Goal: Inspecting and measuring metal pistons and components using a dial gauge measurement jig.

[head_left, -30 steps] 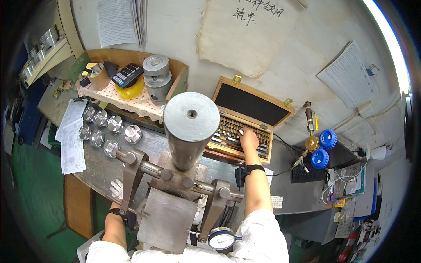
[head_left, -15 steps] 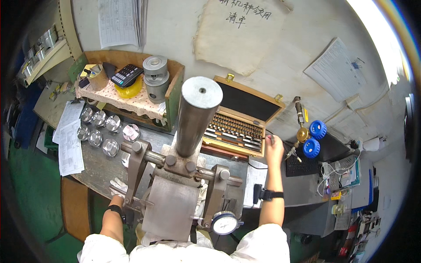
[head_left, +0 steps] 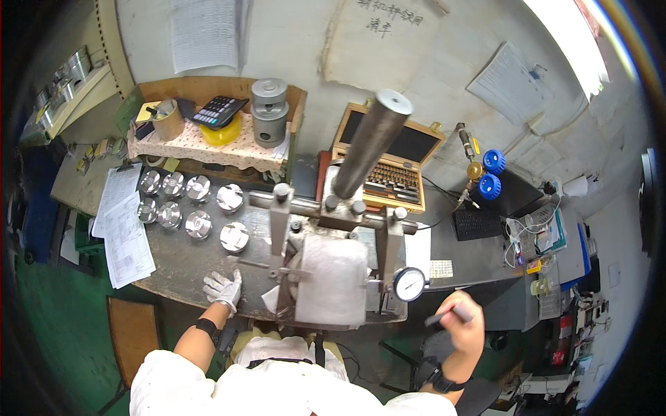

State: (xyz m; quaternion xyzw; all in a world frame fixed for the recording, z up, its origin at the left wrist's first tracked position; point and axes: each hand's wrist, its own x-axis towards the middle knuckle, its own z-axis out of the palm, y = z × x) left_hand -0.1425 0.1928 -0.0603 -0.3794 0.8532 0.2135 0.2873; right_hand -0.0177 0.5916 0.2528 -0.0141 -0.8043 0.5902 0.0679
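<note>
Dark bar [head_left: 435, 319]: where is it located?

In the right hand [head_left: 463, 323], which is bare, with its fingers curled closed on the bar. Motion blur hides the bar's exact kind.

State its long axis.

Roughly left to right, left end slightly lower and projecting from the grip. The dial gauge [head_left: 409, 284] lies forward and left of the right hand, near but not touching; the right hand is the nearer one.

Left hand [head_left: 223, 288]?

Gloved, fingers spread, at the front edge of the bench [head_left: 177, 260], left of the metal stand [head_left: 333, 277]. No held object is visible; its underside is hidden.

Outer items?

Round metal pieces [head_left: 234, 237] in two rows beyond the left hand; an open wooden case [head_left: 416, 149] behind the stand.
</note>
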